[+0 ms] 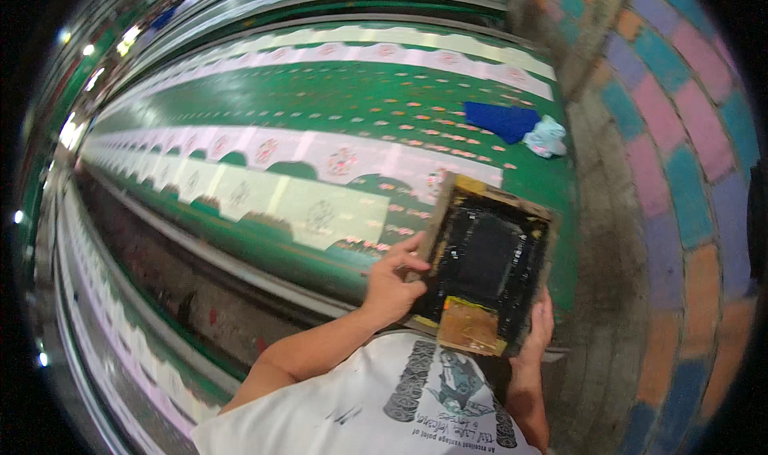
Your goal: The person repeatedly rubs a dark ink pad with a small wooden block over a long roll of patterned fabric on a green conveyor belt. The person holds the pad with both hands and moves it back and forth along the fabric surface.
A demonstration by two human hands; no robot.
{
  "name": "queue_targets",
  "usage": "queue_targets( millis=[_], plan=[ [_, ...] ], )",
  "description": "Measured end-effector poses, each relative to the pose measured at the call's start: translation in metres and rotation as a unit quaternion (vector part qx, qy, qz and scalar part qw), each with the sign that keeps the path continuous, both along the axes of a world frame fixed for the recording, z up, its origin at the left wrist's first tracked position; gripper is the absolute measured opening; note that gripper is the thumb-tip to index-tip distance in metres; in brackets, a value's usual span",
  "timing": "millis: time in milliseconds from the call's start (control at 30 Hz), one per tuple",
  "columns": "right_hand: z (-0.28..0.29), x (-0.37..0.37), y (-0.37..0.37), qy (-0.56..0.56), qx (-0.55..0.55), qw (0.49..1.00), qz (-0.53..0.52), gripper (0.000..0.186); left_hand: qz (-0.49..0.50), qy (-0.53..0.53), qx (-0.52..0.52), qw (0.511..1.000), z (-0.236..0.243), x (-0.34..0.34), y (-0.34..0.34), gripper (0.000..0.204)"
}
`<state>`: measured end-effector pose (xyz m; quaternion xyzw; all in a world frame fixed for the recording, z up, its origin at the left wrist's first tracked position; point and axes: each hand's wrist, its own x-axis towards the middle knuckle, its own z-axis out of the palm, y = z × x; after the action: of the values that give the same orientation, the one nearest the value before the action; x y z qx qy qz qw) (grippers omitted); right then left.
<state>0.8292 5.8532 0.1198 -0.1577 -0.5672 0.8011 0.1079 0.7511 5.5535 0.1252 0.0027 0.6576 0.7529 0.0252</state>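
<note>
A screen printing frame (488, 247) is tilted in front of my body, with a worn wooden border and dark, ink-stained mesh. My left hand (394, 285) grips its left edge, fingers bent against the wood. Along the lower right edge my right hand (538, 329) is wrapped round the border, its fingers partly hidden behind. A flat brown squeegee-like piece (468, 325) lies inside the frame at its near end. Beyond the frame, pale yellow printed pieces (320, 215) and pink printed pieces (344, 161) lie in rows on a long green table (320, 99).
A dark blue cloth (502, 121) and a light blue crumpled cloth (546, 137) lie at the table's right end. Rows of small printed spots cross the table. A metal rail (224, 251) borders its near side. To the right stands a wall of coloured bricks (652, 175).
</note>
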Motion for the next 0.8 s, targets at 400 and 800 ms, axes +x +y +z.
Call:
queue_targets(
  millis=[400,800],
  plan=[
    [-0.001,0.010,0.064,-0.011,0.060,0.998,-0.025,0.063,-0.043,-0.016,0.070,0.997,-0.022,-0.011,0.070,0.039],
    [-0.007,-0.004,0.205,-0.024,0.024,0.998,-0.046,0.054,-0.005,0.007,0.013,1.000,-0.022,-0.007,0.210,0.038]
  ],
)
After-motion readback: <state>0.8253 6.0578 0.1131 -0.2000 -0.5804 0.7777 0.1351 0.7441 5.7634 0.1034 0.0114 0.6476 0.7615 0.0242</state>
